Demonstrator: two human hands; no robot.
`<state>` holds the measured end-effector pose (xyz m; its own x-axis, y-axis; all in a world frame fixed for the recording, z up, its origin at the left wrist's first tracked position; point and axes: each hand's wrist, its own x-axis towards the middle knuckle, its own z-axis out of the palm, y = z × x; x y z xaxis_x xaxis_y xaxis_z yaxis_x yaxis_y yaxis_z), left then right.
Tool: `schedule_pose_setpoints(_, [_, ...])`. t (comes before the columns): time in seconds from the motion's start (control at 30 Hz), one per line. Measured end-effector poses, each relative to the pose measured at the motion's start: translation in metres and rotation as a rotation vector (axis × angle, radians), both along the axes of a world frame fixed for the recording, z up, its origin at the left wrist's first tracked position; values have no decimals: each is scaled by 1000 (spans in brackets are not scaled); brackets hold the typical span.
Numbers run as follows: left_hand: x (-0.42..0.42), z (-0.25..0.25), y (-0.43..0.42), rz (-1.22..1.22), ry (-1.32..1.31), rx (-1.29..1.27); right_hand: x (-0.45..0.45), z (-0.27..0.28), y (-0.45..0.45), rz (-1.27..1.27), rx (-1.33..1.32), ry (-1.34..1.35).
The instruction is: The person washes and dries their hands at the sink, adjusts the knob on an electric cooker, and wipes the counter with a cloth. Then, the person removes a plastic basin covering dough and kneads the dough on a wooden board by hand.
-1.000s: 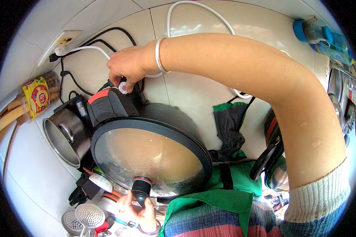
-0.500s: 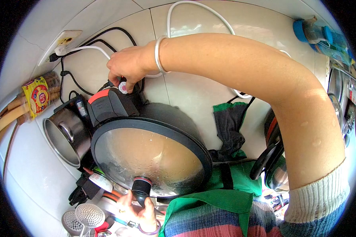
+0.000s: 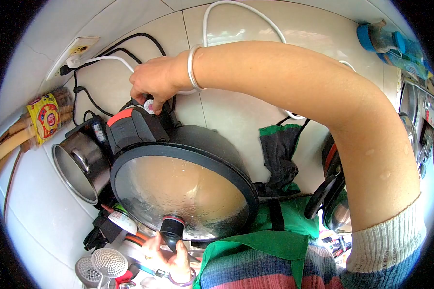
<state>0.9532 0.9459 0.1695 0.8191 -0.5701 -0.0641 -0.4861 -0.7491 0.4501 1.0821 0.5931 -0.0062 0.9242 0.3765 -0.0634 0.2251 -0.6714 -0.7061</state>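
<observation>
A black electric pan (image 3: 217,144) with a domed glass lid (image 3: 178,185) sits in front of me, tilted in this view. The inside of the glass is fogged and carries droplets. My right hand (image 3: 156,79) reaches across to the far side, its fingers closed around a white-topped dial (image 3: 149,106) on the pan's plug-in control, beside the black-and-red side handle (image 3: 130,127). At the lid's near end, my left hand (image 3: 171,260) has thumb and fingers on either side of the black lid knob (image 3: 172,232). Part of its grip is hidden behind the knob.
Left of the pan stand a steel pot (image 3: 82,166) and a yellow-labelled package (image 3: 46,118). Black and white cords run to the wall socket (image 3: 79,50). A dark green-edged cloth (image 3: 279,156) lies to the right, near another dark pan (image 3: 330,178). Skimmers (image 3: 108,262) are at lower left.
</observation>
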Motion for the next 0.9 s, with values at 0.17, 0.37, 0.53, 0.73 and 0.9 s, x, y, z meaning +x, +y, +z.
schedule_pose_setpoints(0.17, [0,0,-2,-8,-8,-1,0,-1,0,-9,5,9])
schedule_pose_setpoints(0.37, [1,1,-1,-11,-18,20,-2,3,0,-14,-11,40])
schedule_pose_setpoints(0.53, [1,0,-1,-13,-30,15,-2,5,0,-8,-17,32])
schedule_pose_setpoints(0.73, [1,0,-1,-12,-36,25,-2,3,0,-9,-12,10])
schedule_pose_setpoints(0.9, [2,-2,3,-17,-44,26,-1,4,0,-6,-18,19])
